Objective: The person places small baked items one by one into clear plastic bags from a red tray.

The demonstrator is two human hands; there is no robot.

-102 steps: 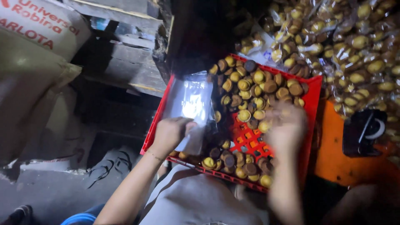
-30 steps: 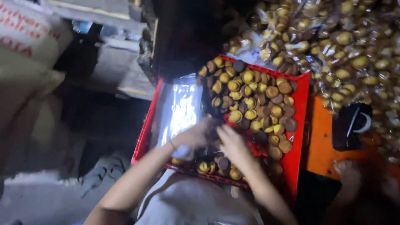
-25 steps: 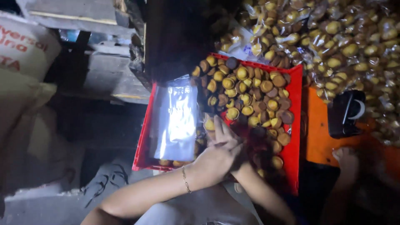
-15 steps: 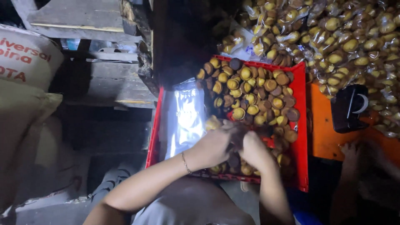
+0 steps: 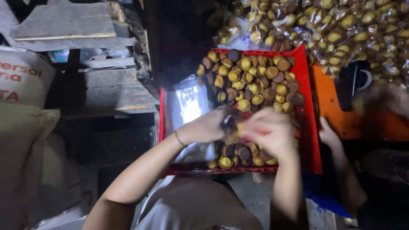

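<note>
**Kid 1:** Both hands have slid up a bit since half a second ago, and now they meet over the middle of the red tray [image 5: 313,140]. What is the biggest thing you see?

**Kid 2:** Big sacks [image 5: 21,127] on the left side, and grey wooden boards [image 5: 72,21] up at the top. Then comes the red tray. It sits on the person's lap.

**Kid 1:** What is in the tray?

**Kid 2:** Lots of little round cakes [image 5: 255,81], brown and yellow. They fill the right part. Shiny clear bags [image 5: 187,106] lie flat in the left part.

**Kid 1:** And past the tray?

**Kid 2:** A pile of packed bags of cakes [image 5: 353,30] at the top right. Just under it sits a black tool [image 5: 351,83] on something orange.

**Kid 1:** Tell me about the hands.

**Kid 2:** The left hand [image 5: 208,127] is curled shut around some small cakes. The right hand [image 5: 272,132] is touching it, fingers bent, pinching at the same cakes. It looks blurry.

**Kid 1:** Anyone else?

**Kid 2:** Another person's hand [image 5: 329,134] rests by the tray's right edge.
</note>
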